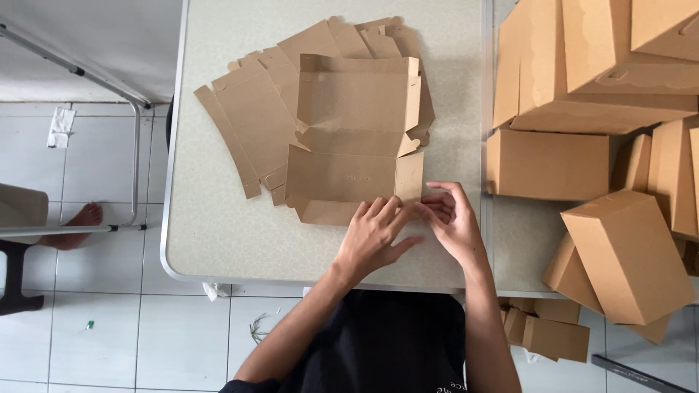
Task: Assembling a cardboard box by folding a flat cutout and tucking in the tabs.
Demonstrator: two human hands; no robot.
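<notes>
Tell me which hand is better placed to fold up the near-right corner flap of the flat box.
Right, probably. The right hand has its fingers curled at the near-right corner of the flat cardboard box, right beside the flap. The left hand lies flatter along the near edge, better suited to pinning the panel down.

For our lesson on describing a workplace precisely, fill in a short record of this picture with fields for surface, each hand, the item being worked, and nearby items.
Surface: pale speckled table with metal rim
Item worked: flat brown cardboard box blank, partly folded, on top of a fanned stack of flat brown cardboard blanks
Left hand: fingers rest on the blank's near right corner
Right hand: fingers curled at the same corner
Nearby: pile of assembled brown cardboard boxes to the right
Floor: white tiles
</notes>
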